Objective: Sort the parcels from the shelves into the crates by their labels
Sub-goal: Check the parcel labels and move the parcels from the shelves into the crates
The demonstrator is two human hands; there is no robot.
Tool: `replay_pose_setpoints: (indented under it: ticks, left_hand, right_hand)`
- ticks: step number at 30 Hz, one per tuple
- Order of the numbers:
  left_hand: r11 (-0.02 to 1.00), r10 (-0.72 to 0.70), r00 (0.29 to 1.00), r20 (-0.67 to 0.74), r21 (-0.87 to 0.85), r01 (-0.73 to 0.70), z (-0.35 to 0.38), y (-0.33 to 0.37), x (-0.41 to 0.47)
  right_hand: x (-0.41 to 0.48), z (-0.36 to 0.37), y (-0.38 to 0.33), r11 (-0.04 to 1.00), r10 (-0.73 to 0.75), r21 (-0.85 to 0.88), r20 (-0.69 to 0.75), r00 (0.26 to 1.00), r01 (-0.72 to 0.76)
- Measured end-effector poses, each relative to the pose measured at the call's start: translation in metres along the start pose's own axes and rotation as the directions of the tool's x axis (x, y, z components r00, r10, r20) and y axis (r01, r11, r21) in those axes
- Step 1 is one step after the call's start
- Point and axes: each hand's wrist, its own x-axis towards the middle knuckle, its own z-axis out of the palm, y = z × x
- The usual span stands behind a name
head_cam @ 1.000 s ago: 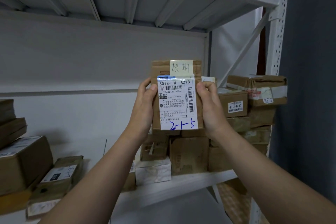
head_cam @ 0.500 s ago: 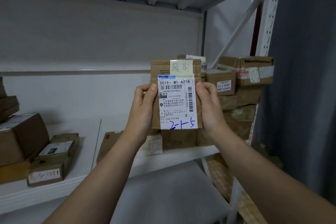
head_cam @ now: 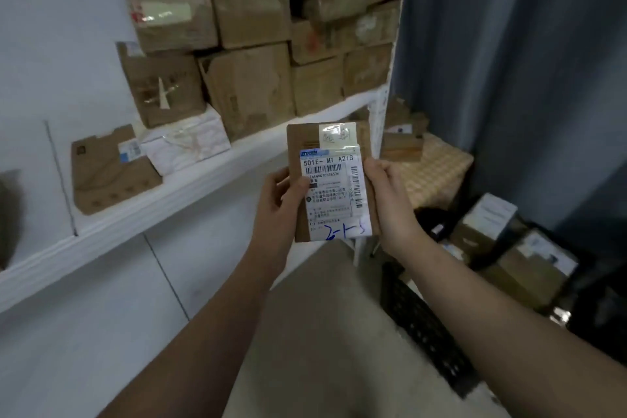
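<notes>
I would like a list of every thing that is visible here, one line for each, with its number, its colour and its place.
held parcel: one, brown with white label, between both hands
stacked boxes: many, brown, on the shelf
flat envelope: one, brown, on the shelf, left
white parcel: one, white, beside the envelope
shelf: one, white, left
black crate: one, black, lower right
labelled boxes: several, brown, far right
curtain: one, grey-blue, right
left hand: grips parcel's left edge
right hand: grips parcel's right edge
</notes>
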Motion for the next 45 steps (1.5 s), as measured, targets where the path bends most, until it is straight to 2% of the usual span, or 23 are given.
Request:
replay_pose_setpoints:
  ticks: [7,12,16,20,22,24,27,30,33,36,38,40,43,45]
  left_hand:
    - [0.987,-0.133,0.976,0.173,0.108,0.115,0.036,-0.065,-0.026]
    - [0.971,-0.212,0.936,0.282,0.171,0.168,0.094,-0.091,-0.044]
    - [0.951,-0.246,0.893,0.378,0.270,0.148,0.145,-0.116,-0.055]
    - [0.912,-0.375,0.839,0.395,0.319,0.257,0.198,-0.149,-0.058]
    - [0.887,-0.410,0.827,0.386,0.381,0.262,0.222,-0.169,-0.058]
    - [0.852,-0.466,0.802,0.373,0.434,0.293,0.244,-0.189,-0.056]
    - [0.779,-0.608,0.706,0.363,0.444,0.443,0.271,-0.211,-0.053]
    - [0.736,-0.670,0.642,0.373,0.447,0.508,0.286,-0.227,-0.047]
    - [0.711,-0.691,0.649,0.318,0.460,0.532,0.294,-0.244,-0.036]
    - [0.699,-0.698,0.628,0.345,0.520,0.491,0.303,-0.260,-0.014]
    - [0.711,-0.674,0.606,0.421,0.593,0.379,0.309,-0.272,0.006]
    - [0.680,-0.668,0.588,0.457,0.695,0.233,0.314,-0.286,0.032]
    - [0.737,-0.648,0.494,0.579,0.640,0.217,0.320,-0.318,0.074]
    - [0.759,-0.633,0.463,0.620,0.614,0.216,0.323,-0.343,0.099]
  right_hand:
    - [-0.052,-0.071,0.061,0.993,0.102,-0.028,-0.238,0.966,-0.112]
    - [-0.089,-0.132,0.083,0.983,0.175,-0.008,-0.262,0.949,-0.184]
    - [-0.106,-0.181,0.093,0.968,0.104,-0.177,-0.364,0.926,-0.178]
    - [-0.104,-0.230,0.099,0.936,0.108,-0.260,-0.425,0.899,-0.236]
    - [-0.099,-0.255,0.103,0.900,0.120,-0.338,-0.418,0.900,-0.277]
    - [-0.092,-0.277,0.108,0.812,0.126,-0.488,-0.388,0.913,-0.319]
    - [-0.081,-0.306,0.115,0.688,0.229,-0.600,-0.353,0.907,-0.407]
    - [-0.070,-0.330,0.122,0.672,0.258,-0.624,-0.306,0.916,-0.398]
    - [-0.054,-0.346,0.133,0.645,0.324,-0.662,-0.215,0.921,-0.381]
    - [-0.031,-0.355,0.153,0.642,0.355,-0.681,-0.143,0.924,-0.352]
    - [-0.010,-0.359,0.170,0.610,0.342,-0.709,-0.166,0.925,-0.353]
    - [0.012,-0.360,0.188,0.583,0.340,-0.717,-0.211,0.917,-0.381]
    - [0.053,-0.362,0.219,0.566,0.372,-0.681,-0.291,0.881,-0.464]
    - [0.081,-0.362,0.241,0.562,0.386,-0.651,-0.339,0.858,-0.510]
